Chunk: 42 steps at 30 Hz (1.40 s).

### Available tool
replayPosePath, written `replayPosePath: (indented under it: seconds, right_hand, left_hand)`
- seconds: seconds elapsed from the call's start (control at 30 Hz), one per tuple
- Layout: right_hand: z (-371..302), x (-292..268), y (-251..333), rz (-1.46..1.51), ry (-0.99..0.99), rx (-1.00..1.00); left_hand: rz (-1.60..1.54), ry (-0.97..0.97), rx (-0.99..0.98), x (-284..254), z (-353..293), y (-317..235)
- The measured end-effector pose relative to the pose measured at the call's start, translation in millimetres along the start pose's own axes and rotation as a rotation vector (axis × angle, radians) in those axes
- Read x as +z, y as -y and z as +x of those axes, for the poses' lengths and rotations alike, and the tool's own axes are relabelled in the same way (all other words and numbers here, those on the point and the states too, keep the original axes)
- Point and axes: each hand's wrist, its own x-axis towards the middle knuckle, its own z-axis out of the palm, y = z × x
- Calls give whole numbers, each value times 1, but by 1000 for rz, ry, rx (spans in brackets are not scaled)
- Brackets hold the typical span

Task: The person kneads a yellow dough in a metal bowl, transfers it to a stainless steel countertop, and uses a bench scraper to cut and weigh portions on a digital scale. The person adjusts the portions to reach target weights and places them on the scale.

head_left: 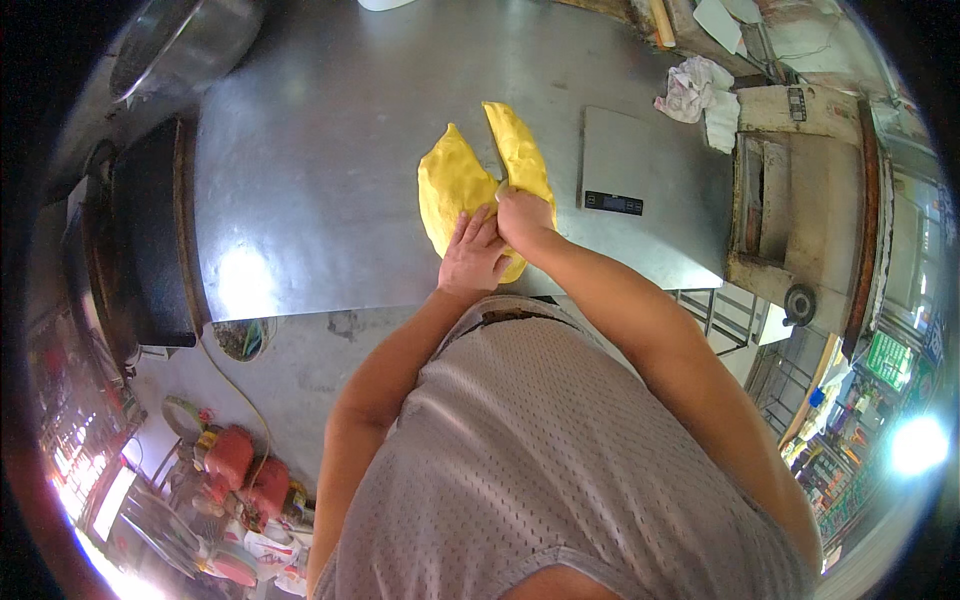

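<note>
A slab of yellow dough (455, 185) lies on the metal table in front of me, split lengthwise from its far end by a long gap. The narrower strip (519, 150) is on the right side of the gap. My left hand (474, 255) rests with fingers stretched out on the near part of the dough. Right beside it, my right hand (526, 218) is closed in a fist at the near end of the gap. A small pale edge shows at that fist, but what it grips is mostly hidden.
To the right of the dough lies a flat grey digital scale (615, 155). Crumpled cloths (697, 92) sit at the far right corner of the metal table (330, 180). A large metal bowl (185, 45) stands at the far left, near a dark tray (155, 235).
</note>
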Motion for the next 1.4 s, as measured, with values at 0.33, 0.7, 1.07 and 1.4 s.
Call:
replayPosePath:
  seconds: [0.33,0.7,1.07,1.4]
  right_hand:
    - [-28,-65,-49,140,64,53]
    - [-85,-34,-12,121,67,87]
    - [-78,-81,-47,60,210,-18]
    - [-185,-31,-169,1118,-210,787]
  left_hand:
    - [11,-69,98,-1,-6,6]
    - [18,2,91,-1,0,1]
    - [31,42,89,-4,4,2]
    - [-197,23,223,-9,67,-43]
